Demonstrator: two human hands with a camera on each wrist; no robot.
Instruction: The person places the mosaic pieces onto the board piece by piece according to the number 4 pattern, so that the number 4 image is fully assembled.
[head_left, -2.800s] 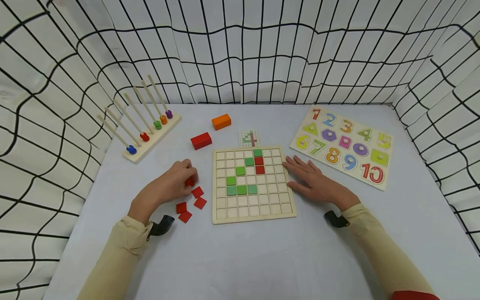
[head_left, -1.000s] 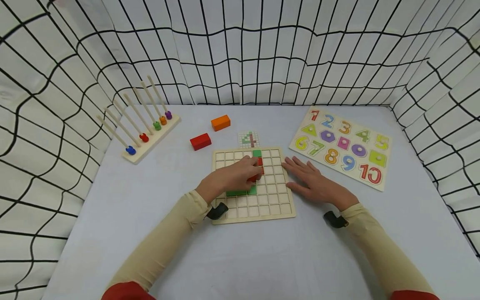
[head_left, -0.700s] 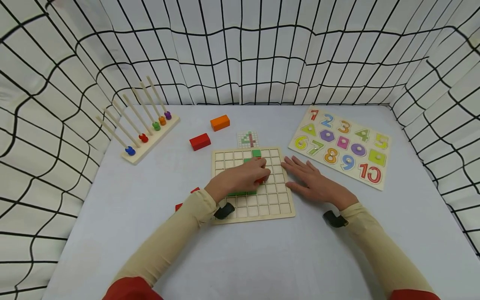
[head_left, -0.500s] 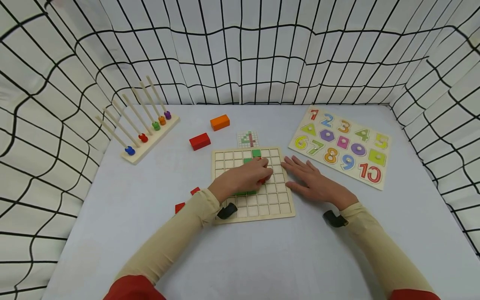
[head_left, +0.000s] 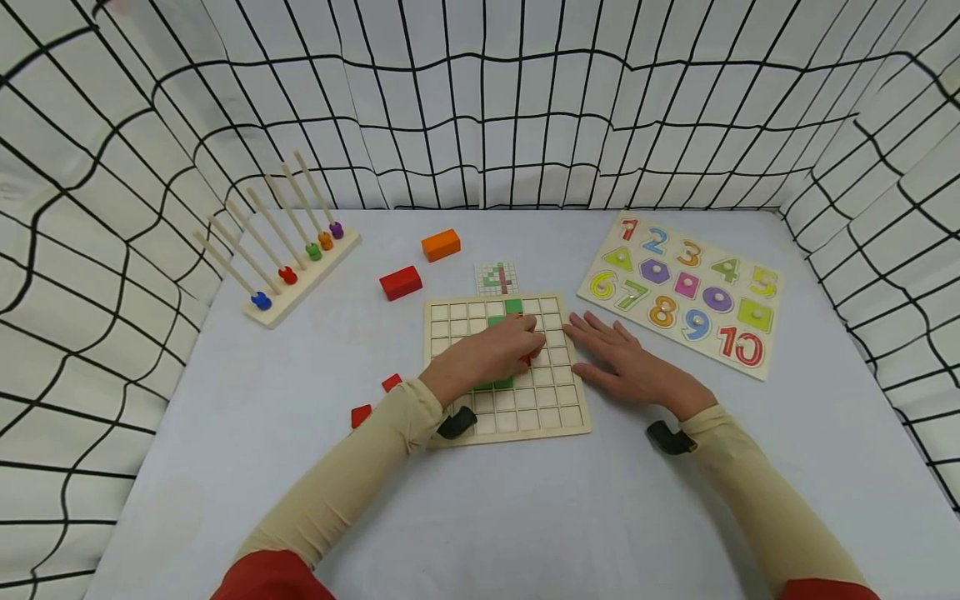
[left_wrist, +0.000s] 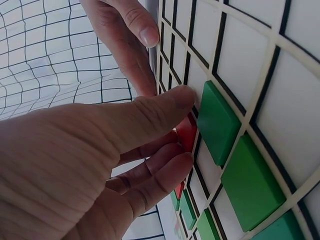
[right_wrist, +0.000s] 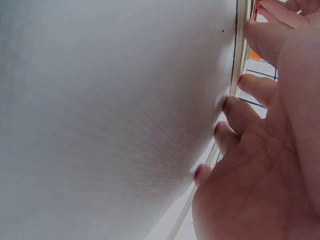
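My left hand (head_left: 487,354) is over the wooden grid board (head_left: 551,423), pinching a red square tile (left_wrist: 187,131) between thumb and fingers. In the left wrist view the tile lies against the grid, partly hidden by the thumb; whether it is fully seated I cannot tell. Green tiles (left_wrist: 218,122) fill cells beside it, and the left hand covers several others in the head view. Fingers spread, my right hand (head_left: 633,367) rests at the board's right edge, its thumb and fingertips touching the rim and the white table.
Loose red tiles (head_left: 361,415) lie left of the board, partly behind the left sleeve. A small pattern card (head_left: 496,278) sits behind it, near red (head_left: 401,283) and orange blocks (head_left: 441,245). A peg stand (head_left: 303,282) is far left; a number puzzle (head_left: 682,292) is right.
My left hand has gone from the loose tiles rightward to the board, bringing a red tile. Over the last half second it has barely moved. The right hand has stayed in place.
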